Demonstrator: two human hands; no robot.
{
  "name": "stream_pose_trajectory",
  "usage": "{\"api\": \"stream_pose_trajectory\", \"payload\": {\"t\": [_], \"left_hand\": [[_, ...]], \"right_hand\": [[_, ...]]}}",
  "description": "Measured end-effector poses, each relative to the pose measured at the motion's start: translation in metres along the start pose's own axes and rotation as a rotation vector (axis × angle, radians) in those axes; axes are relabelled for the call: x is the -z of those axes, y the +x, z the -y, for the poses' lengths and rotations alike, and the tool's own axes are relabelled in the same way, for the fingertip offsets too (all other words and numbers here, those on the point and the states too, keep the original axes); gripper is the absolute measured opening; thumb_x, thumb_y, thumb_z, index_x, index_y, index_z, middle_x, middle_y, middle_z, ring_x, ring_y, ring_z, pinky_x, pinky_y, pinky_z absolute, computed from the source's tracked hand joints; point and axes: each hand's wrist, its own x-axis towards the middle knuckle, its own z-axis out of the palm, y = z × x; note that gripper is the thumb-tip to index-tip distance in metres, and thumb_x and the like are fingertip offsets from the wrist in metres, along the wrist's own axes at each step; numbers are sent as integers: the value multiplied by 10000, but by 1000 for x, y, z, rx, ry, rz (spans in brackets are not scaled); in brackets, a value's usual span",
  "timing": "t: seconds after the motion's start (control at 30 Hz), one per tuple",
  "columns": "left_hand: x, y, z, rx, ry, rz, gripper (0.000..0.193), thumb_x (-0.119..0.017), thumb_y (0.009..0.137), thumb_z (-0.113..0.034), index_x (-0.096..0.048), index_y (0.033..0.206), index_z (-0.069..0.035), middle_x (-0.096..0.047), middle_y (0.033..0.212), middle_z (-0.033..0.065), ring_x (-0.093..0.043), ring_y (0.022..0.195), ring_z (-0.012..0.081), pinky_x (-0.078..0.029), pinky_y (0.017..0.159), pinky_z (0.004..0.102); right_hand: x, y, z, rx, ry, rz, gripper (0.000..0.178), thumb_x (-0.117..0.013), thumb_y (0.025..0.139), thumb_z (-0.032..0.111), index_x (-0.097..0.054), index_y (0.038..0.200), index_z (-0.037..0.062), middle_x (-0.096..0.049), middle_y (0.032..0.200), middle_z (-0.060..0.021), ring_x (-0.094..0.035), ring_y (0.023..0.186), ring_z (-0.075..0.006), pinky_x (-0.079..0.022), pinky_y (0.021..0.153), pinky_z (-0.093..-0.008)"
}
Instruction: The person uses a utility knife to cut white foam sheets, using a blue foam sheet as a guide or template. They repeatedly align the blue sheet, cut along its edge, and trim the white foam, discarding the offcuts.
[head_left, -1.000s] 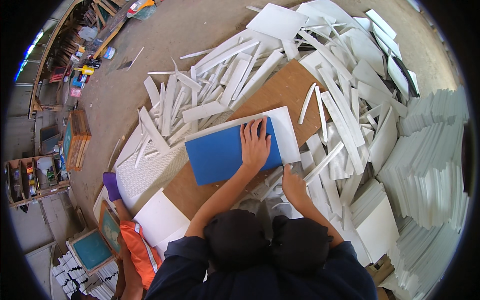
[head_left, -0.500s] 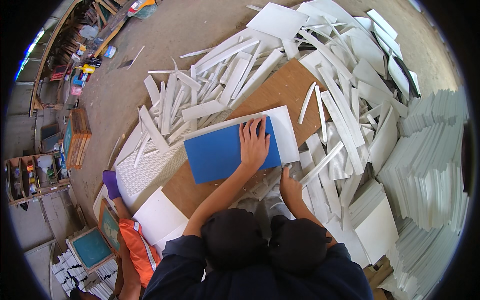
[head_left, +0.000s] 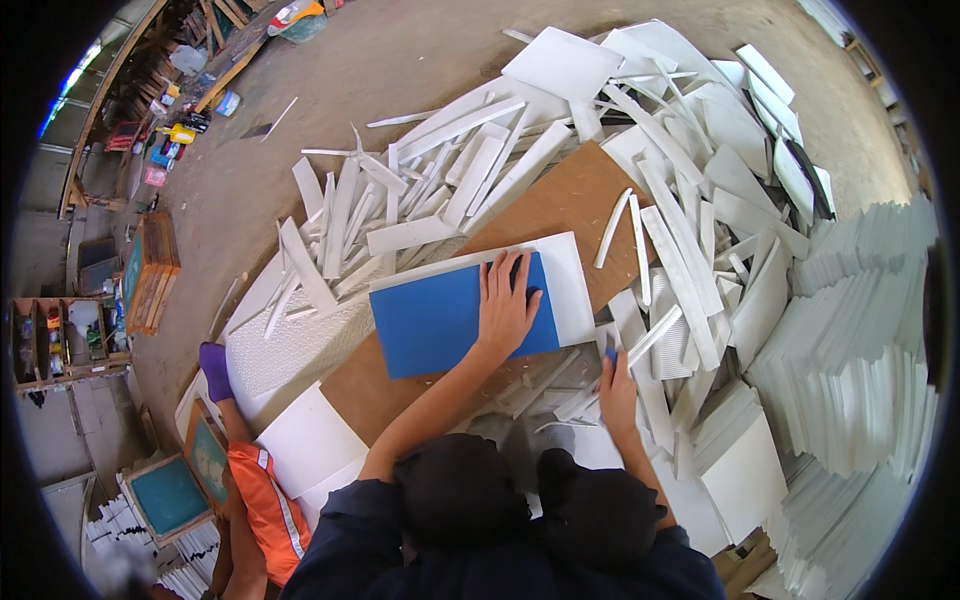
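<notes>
My left hand lies flat, fingers spread, on a blue rectangular board. Under this board is a white foam-like sheet, which shows along the far and right edges. To the right of the sheet and nearer to me, my right hand is closed on a small cutter with a bluish part. Its blade is too small to make out, and it stands apart from the sheet. A brown wooden board lies beneath the sheet.
White offcut strips are heaped beyond and to the right. Tall stacks of white sheets stand at the right. At lower left are another person's orange-clad leg and purple-socked foot. Framed green boards lie near that person.
My right hand has moved right, away from the sheet's near right corner, with the cutter now raised into view. My left hand stays pressed on the blue board.
</notes>
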Motion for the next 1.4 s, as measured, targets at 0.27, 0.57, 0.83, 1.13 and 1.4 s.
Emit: {"api": "stream_pose_trajectory", "payload": {"t": [0.27,0.57,0.83,1.13,1.4], "left_hand": [[14,-14,15,-75,-83,101,666,-645,744,-244,-341,1303,-47,-371,1218,121,-348,1150,307,-230,1012,510],[54,-60,45,-94,-56,72,631,-631,758,-263,-363,1294,-68,-381,1212,117,-356,1140,304,-221,1012,506],[97,-95,98,73,0,-146,573,-549,835,-319,-351,1285,-24,-366,1215,175,-338,1131,356,-222,990,493],[162,-64,110,41,-62,-368,572,-556,841,-320,-348,1278,-15,-343,1219,200,-315,1135,368,-251,970,456],[256,28,-28,-273,-372,-330,683,-529,854,-360,-200,1358,-36,-180,1364,208,-149,1283,381,-146,1041,493]], "right_hand": [[-4,69,7,-45,71,-17,429,-569,841,332,-392,1030,-10,-570,763,-210,-562,694,-362,-425,622,-429],[9,60,31,-295,545,323,386,-690,751,283,-497,922,-4,-530,696,-66,-551,570,-135,-375,415,-249],[58,61,116,-183,709,254,216,-664,782,194,-528,809,29,-513,632,-21,-463,466,-81,-321,367,-198],[180,32,195,154,646,-268,284,-678,772,256,-524,820,22,-491,618,6,-441,492,-64,-333,420,-198],[203,-12,225,263,1008,-289,224,-667,793,208,-548,838,23,-527,670,-10,-453,521,-77,-323,436,-210]]}}
